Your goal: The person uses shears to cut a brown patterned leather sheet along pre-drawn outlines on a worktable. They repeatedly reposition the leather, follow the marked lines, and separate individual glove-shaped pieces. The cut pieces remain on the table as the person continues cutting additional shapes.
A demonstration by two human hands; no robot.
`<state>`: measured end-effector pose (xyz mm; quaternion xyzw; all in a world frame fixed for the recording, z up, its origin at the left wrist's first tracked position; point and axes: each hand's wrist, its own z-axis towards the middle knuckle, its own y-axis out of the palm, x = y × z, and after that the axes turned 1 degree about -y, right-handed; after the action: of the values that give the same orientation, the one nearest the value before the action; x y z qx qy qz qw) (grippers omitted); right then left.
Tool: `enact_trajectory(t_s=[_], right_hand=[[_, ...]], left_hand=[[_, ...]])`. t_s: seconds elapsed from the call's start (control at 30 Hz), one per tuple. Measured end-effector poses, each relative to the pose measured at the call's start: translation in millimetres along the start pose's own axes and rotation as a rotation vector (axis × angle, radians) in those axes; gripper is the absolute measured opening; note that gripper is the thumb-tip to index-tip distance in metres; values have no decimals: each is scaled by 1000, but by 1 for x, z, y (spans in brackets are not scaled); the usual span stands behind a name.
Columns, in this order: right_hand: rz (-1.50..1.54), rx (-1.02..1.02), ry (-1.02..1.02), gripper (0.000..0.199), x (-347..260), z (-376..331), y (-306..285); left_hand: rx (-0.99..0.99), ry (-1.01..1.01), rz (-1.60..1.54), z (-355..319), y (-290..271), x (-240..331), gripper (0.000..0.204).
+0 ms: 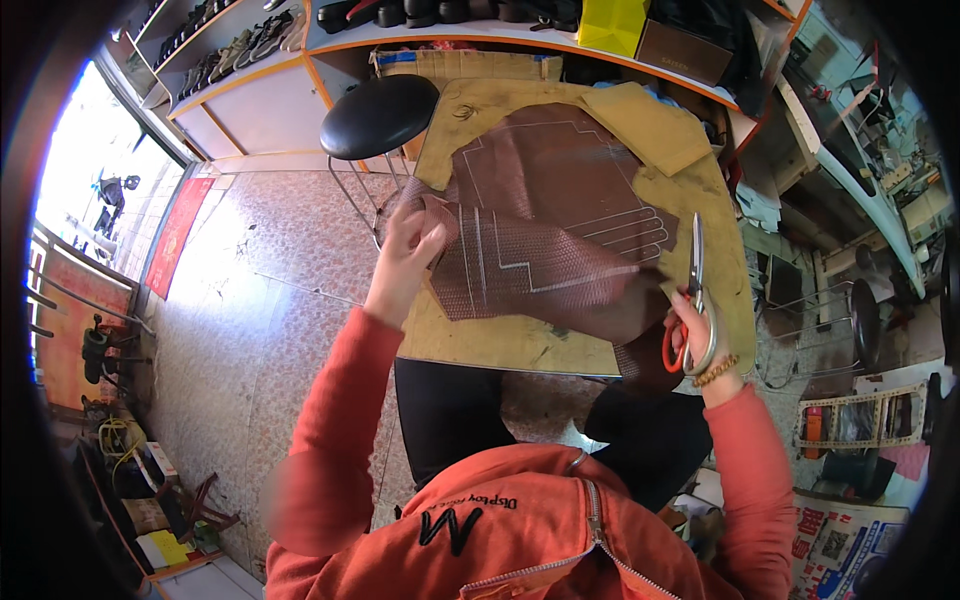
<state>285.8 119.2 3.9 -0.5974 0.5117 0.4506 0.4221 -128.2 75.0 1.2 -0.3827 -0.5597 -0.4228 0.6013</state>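
Red jacket (520, 525) foremost, left hand (404, 245) pinched sheet (550, 245); right hand (692, 325) gripped scissors (697, 252) near worktop's (735, 305) right edge; slipping risked nicks.

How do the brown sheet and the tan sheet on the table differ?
Size: the brown sheet is plainly larger than the tan sheet. Markings: pale outlines run over the brown sheet; none show on the tan sheet. Pose: the brown sheet is folded over, one side in the grip of the left hand; the tan sheet lies at the far right corner, untouched by either hand. Both rest at least partly on the table.
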Motion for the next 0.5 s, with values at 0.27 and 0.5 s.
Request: enact_trajectory(t_s=[0.27, 0.5], right_hand=[[-31, -34, 24, 33, -11, -29, 19], [16, -88, 20, 37, -15, -56, 23]], left_hand=[[-264, -148, -21, -136, 76, 2, 29], [-287, -844, -1061, -62, 178, 3, 29]])
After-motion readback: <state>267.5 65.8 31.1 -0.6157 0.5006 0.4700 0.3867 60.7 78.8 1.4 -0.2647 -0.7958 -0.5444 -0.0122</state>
